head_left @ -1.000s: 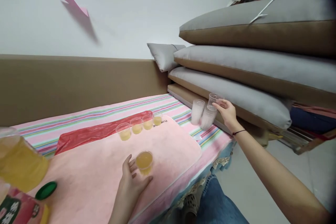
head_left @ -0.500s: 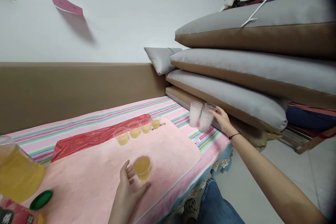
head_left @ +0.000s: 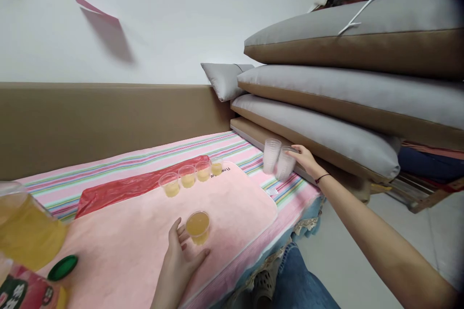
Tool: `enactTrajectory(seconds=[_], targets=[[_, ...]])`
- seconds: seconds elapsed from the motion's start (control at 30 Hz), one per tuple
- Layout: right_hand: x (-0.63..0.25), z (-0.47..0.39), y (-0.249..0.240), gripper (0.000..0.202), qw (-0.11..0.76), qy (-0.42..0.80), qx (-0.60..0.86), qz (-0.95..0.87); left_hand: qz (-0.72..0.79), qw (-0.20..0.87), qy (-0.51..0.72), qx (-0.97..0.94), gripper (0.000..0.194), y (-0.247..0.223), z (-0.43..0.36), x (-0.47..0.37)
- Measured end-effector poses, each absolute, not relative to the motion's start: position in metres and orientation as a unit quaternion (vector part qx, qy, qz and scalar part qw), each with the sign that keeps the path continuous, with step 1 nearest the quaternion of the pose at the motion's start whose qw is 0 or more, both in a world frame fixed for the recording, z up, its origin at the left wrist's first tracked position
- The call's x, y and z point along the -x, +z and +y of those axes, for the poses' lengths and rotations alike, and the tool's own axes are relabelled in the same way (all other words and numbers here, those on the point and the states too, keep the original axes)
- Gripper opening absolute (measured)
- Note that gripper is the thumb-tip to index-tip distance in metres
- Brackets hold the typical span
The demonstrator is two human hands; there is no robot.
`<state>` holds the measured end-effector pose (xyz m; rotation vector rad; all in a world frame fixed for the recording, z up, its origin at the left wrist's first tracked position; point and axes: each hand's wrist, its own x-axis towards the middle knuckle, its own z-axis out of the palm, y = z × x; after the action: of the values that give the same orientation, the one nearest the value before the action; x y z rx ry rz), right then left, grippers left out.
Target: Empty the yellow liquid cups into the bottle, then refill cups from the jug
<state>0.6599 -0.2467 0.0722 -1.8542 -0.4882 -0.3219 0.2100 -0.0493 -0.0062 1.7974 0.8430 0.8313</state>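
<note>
A clear cup of yellow drink (head_left: 198,228) stands on the pink mat (head_left: 134,241). My left hand (head_left: 181,253) curves around its near left side, fingers and thumb apart; contact is hard to make out. At the right, my right hand (head_left: 305,158) pinches the rim at the top of a stack of clear cups (head_left: 285,165). A second cup stack (head_left: 271,156) stands just left of it. Four partly filled cups form a row at the mat's back edge, among them a leftmost cup (head_left: 170,185) and a rightmost cup (head_left: 216,168).
A big container of yellow liquid (head_left: 31,231) stands at the left, near a green lid (head_left: 63,267) and a red-labelled package (head_left: 27,287). Red plastic (head_left: 134,182) lies behind the mat. Stacked grey cushions (head_left: 319,106) rise behind my right hand.
The top of the right cup stack, with my right hand at its rim, sits slightly lower against the stack. My left hand keeps its pose by the cup. The view has shifted slightly.
</note>
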Motion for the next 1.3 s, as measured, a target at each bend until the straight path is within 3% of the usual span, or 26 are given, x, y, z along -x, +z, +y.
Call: enactTrajectory(seconds=[0.27,0.4,0.7,0.97,1.3], targets=[[-0.587,-0.212,0.095,0.053,0.503,-0.251,0.747,-0.355,0.348,0.495,0.326,-0.727,0.095,-0.009,-0.048,-0.205],[-0.546,-0.145,0.064,0.06,0.569,-0.063,0.709,-0.412,0.353,0.508,0.317,-0.719,0.097,-0.01,-0.047,-0.203],[-0.531,-0.014,-0.033,0.079,0.636,0.133,0.674,-0.351,0.382,0.501,0.338,-0.699,0.1,-0.012,-0.049,-0.192],[-0.537,0.004,-0.049,0.067,0.687,0.172,0.61,-0.357,0.395,0.516,0.304,-0.697,0.103,-0.007,-0.053,-0.183],[-0.537,-0.007,-0.047,0.06,0.682,0.12,0.633,-0.345,0.392,0.532,0.3,-0.688,0.103,0.0,-0.056,-0.182]])
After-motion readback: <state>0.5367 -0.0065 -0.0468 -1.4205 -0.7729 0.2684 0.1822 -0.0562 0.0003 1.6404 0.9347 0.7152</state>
